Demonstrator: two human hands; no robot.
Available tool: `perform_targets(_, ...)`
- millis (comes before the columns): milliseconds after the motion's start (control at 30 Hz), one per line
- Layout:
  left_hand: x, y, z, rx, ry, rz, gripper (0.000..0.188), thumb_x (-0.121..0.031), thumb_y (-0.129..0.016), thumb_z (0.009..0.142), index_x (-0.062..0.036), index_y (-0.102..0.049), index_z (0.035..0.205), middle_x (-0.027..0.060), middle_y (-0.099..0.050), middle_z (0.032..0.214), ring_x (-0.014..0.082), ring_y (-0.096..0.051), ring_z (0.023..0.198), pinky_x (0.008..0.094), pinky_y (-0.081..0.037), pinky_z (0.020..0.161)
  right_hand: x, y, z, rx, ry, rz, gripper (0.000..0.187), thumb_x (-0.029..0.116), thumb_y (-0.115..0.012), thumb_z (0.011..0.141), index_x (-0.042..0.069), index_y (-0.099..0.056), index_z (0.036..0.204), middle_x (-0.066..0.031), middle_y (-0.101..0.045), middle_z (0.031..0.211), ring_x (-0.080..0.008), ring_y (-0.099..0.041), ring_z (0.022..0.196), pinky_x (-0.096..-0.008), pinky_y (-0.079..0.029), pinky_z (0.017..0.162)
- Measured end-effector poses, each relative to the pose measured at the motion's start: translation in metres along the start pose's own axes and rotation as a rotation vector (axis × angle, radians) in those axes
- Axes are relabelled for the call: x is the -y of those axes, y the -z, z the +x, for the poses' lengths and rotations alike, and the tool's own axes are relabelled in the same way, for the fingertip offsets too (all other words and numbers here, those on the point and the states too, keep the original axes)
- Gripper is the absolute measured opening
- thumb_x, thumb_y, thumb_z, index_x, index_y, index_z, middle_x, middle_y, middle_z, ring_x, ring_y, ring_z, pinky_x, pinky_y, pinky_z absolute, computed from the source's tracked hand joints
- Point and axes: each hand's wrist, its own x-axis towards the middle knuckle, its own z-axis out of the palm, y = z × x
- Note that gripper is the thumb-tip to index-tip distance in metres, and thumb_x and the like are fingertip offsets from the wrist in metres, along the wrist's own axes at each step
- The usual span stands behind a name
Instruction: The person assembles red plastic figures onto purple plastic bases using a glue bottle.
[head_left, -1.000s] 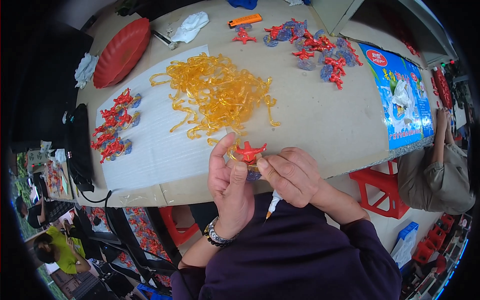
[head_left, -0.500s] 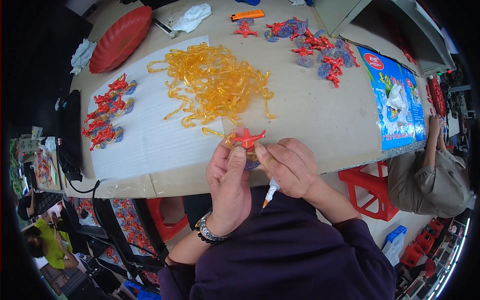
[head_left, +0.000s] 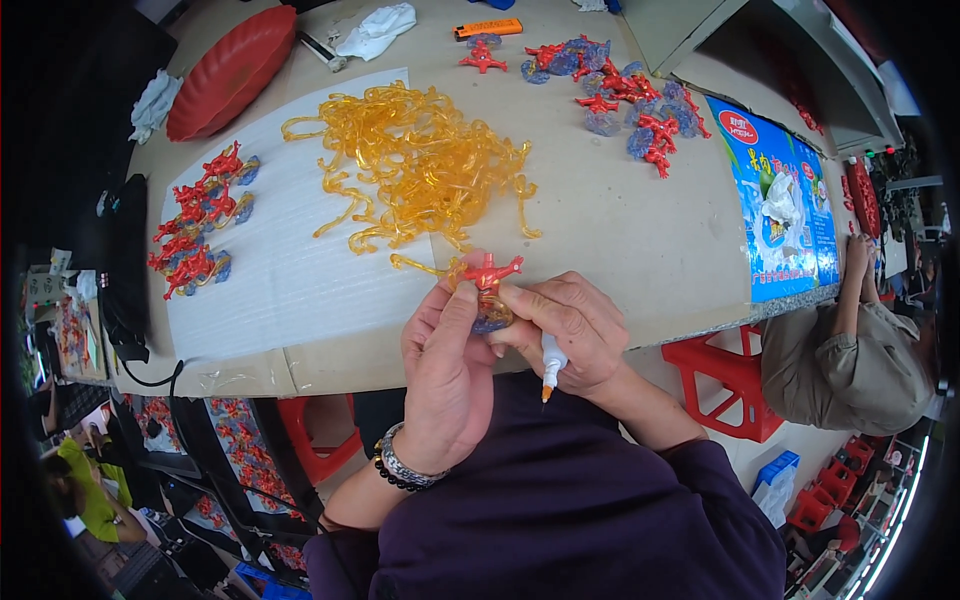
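Above the near table edge, my left hand (head_left: 440, 380) is closed on a small red figurine (head_left: 488, 274). The figurine has a see-through purple-blue base (head_left: 492, 324). A curly amber plastic piece (head_left: 422, 264) runs across it, its free end sticking out to the left. My right hand (head_left: 578, 325) pinches the figurine's right side with thumb and fingertips. Tucked in that same hand is a slim white glue bottle (head_left: 552, 358) with an orange-brown nozzle and fine tip pointing down. The fingers partly hide where the amber piece meets the figurine.
A heap of amber curls (head_left: 420, 165) lies on a white sheet (head_left: 260, 310). Red figurines with amber curls (head_left: 200, 225) stand left; others without (head_left: 640, 95) lie far right. Behind are a red tray (head_left: 235, 75), an orange box cutter (head_left: 487, 29) and white cloth (head_left: 376, 30). A co-worker (head_left: 860, 350) sits right.
My right fingers have shifted lower on the figurine, toward its base. The glue bottle has swung, its tip moving right. The whole view has slid slightly.
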Motion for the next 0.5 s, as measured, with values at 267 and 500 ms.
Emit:
perform_targets(267, -0.0044, -0.0033, 0.0009, -0.016, 0.106, -0.092, 0.031, -0.020, -0.051, 0.098, -0.0029, -0.054, 0.123, 0.0027, -0.062, 0.108, 0.0076, -0.056, 0.092, 0.0235, -0.044, 0.072, -0.0003, 0.0013, -0.0003, 0.015, 0.000, 0.017, 0.038, 0.015, -0.080, 0.065, -0.001, -0.068, 0.098, -0.0080, -0.062, 0.076, -0.0190, -0.058, 0.058, -0.0280, -0.044, 0.046)
perform_targets(500, -0.0021, 0.0001, 0.0039, -0.014, 0.015, 0.030, 0.039, -0.015, -0.051, 0.098, -0.0021, -0.042, 0.133, 0.0041, -0.062, 0.106, 0.0080, -0.057, 0.088, 0.0217, -0.045, 0.072, 0.0017, 0.0043, 0.0024, -0.005, 0.023, 0.000, 0.036, 0.015, -0.080, 0.065, -0.001, -0.067, 0.095, -0.0077, -0.061, 0.076, -0.0200, -0.059, 0.058, -0.0283, -0.044, 0.046)
